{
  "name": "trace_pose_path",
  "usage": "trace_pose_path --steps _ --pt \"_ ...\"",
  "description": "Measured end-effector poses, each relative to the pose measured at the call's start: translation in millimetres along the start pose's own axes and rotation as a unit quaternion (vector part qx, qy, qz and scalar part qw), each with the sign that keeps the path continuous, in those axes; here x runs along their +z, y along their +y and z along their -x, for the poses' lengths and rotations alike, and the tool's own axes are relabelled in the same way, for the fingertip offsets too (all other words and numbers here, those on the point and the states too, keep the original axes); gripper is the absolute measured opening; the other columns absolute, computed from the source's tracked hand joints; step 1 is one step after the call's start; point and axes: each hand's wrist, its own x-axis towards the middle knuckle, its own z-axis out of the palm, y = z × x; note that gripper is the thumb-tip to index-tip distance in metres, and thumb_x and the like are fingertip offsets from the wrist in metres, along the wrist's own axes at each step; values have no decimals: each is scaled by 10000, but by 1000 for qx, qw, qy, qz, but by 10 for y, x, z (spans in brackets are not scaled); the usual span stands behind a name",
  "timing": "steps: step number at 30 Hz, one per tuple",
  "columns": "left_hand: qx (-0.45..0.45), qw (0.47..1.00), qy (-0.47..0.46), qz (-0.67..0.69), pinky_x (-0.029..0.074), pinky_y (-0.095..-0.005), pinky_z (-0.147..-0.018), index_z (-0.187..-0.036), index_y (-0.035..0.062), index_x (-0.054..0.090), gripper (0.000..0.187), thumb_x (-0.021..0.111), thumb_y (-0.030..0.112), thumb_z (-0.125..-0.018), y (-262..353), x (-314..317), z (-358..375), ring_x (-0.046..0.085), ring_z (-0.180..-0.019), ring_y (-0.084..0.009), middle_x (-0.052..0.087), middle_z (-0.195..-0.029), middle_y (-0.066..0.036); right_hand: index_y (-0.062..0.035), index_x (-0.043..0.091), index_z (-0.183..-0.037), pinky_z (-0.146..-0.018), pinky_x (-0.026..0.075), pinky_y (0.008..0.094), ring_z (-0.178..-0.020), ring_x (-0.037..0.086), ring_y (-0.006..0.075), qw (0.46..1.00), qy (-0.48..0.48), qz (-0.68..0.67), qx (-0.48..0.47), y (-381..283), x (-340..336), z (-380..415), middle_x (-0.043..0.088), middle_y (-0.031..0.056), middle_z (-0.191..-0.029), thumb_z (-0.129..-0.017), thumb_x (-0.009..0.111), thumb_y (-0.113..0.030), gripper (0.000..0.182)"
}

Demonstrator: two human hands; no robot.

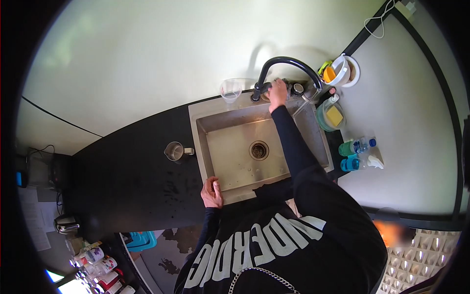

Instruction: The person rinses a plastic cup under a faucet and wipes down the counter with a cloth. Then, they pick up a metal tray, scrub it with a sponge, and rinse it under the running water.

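A kitchen: a steel sink (245, 147) with black faucet (289, 63) set in a dark tabletop (127, 181), sponge (334, 116) and bottles (356, 146) alongside.

Black tap (286, 66), steel-grey sink (245, 142), black counter (127, 181), yellow sponge (334, 116).

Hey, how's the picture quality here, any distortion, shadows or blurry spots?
Head view: strong fisheye, with the counter edge bowed and black corners around the round image; the tap casts a soft shadow on the pale wall; an orange patch at lower right is blurred; the right hand at the tap and the left hand on the sink rim look sharp.
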Motion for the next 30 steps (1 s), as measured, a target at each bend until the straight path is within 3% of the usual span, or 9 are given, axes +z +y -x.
trace_pose_path --steps 2,5,8,12,15,18,21,27,30 --pt "-13 1000 3 -6 486 -343 -723 -980 -4 636 483 453 441 -1026 -66 30 19 624 -755 -243 627 -808 -143 -32 488 -1378 -748 515 418 -776 605 315 962 -8 240 -132 518 -27 -609 643 125 -999 -877 556 -112 511" --pt "-22 1000 12 7 486 -351 -724 -983 0 634 478 457 442 -1024 -34 31 24 627 -755 -261 629 -810 -148 32 485 -1373 -912 483 440 -909 609 393 943 -75 308 -99 192 -63 -411 641 200 -1102 -850 579 -121 553" --pt "-2 1000 2 5 501 -355 -752 -1000 -22 628 399 495 354 -1019 -27 3 -7 636 -775 -275 635 -843 -161 48 422 -1412 -935 474 431 -1018 596 357 929 -70 337 -134 439 -131 -101 602 230 -1165 -828 630 -180 660" --pt "-16 1000 -1 -4 504 -367 -749 -1005 -7 637 366 507 335 -1012 -25 -2 7 643 -782 -300 639 -852 -172 81 131 -1490 -1028 427 440 -1171 531 369 932 -142 317 -105 659 161 383 405 301 -1377 -706 799 -242 1079" --pt "-28 1000 -2 6 509 -381 -757 -1014 2 643 344 515 321 -1007 -6 0 25 657 -816 -330 655 -882 -181 116 23 -1482 -1147 321 442 -1369 354 415 930 -25 349 -115 678 450 466 279 342 -1463 -660 854 -237 1221" --pt "-13 1000 19 14 515 -394 -755 -1016 13 640 298 535 291 -997 -112 49 37 659 -816 -345 654 -880 -185 93 31 -1499 -1159 316 437 -1376 354 410 944 14 270 -190 1016 461 480 283 334 -1478 -657 853 -235 1221" --pt "-21 1000 9 2 519 -392 -710 -1011 26 625 268 550 283 -991 27 -27 26 662 -774 -330 649 -864 -173 71 103 -1509 -1145 337 397 -1381 370 358 941 -75 331 -11 1110 473 730 368 301 -1445 -665 857 -267 1181" --pt "-48 999 12 22 527 -400 -721 -1012 51 633 266 561 305 -978 50 -43 35 671 -791 -347 660 -893 -169 9 367 -1405 -1018 455 441 -1188 576 364 846 -102 461 -247 760 852 525 577 222 -1283 -575 913 -453 1095" --pt "-44 999 11 12 527 -408 -723 -1011 58 629 264 564 311 -974 43 -53 37 673 -804 -355 662 -895 -170 7 448 -1346 -982 478 415 -1133 610 346 864 -163 414 -238 751 742 474 617 211 -1217 -602 902 -453 985"
